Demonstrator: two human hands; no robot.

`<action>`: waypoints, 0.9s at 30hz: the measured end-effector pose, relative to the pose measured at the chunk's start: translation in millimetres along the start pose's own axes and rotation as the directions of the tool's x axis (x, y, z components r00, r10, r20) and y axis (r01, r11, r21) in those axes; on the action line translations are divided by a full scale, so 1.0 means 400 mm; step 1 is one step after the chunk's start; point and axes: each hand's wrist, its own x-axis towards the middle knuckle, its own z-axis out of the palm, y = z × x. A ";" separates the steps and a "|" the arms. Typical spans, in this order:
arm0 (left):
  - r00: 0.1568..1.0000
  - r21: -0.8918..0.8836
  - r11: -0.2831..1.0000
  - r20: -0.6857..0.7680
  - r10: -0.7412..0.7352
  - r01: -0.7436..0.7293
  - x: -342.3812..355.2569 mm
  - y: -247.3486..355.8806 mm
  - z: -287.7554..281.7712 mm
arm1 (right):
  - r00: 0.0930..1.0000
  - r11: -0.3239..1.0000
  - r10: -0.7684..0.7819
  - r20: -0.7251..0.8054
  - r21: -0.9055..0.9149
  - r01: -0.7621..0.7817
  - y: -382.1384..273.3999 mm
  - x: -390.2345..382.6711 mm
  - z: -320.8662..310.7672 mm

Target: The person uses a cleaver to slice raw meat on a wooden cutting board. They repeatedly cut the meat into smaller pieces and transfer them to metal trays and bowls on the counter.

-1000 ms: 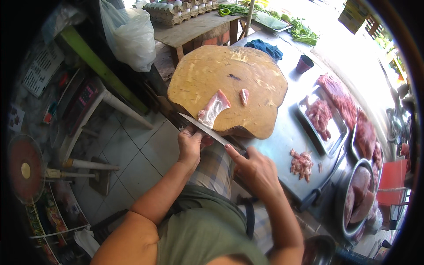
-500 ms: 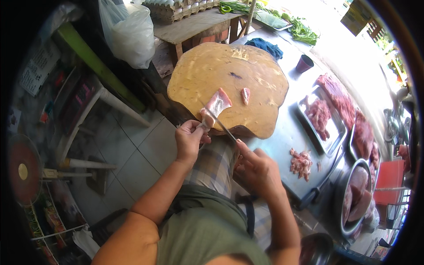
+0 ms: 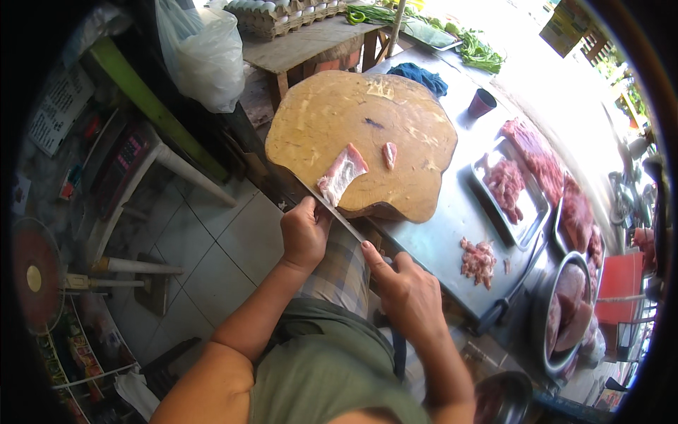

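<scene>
The right grip is grasping the knife; the left grip, hold unclear, should be avoiding its adjacent edge.

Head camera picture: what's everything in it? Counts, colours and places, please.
chopping block: 1, tan, centre
meat strip: 1, pink and white, on block
meat sliver: 1, pink, on block
knife: 1, grey, block's near edge
cloth: 1, blue, beyond block
cup: 1, dark purple, table
metal table: 1, silver, right
meat scraps: 1 pile, pink, table
metal trays: at least 2, silver, right
meat slabs: several, red, right
bowl: 1, silver, lower right
eggs: many, white, top
plastic bag: 1, white, upper left
leafy vegetables: uncounted, green, top
round disc: 1, reddish, far left
left hand: 1, bare, near knife
right hand: 1, bare, holding knife
</scene>
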 end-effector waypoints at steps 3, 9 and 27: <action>1.000 0.042 0.999 0.008 0.010 -0.010 0.002 0.009 0.003 | 0.999 1.000 0.010 -0.046 0.026 -0.009 0.000 -0.007 0.012; 0.999 0.028 0.999 0.035 -0.031 0.030 0.003 -0.004 0.014 | 0.991 0.997 0.059 -0.122 0.048 -0.053 -0.034 0.056 0.096; 0.835 -0.653 0.536 0.312 -0.454 0.535 -0.001 -0.026 0.018 | 0.977 0.977 0.136 -0.162 0.188 -0.105 -0.027 0.018 0.036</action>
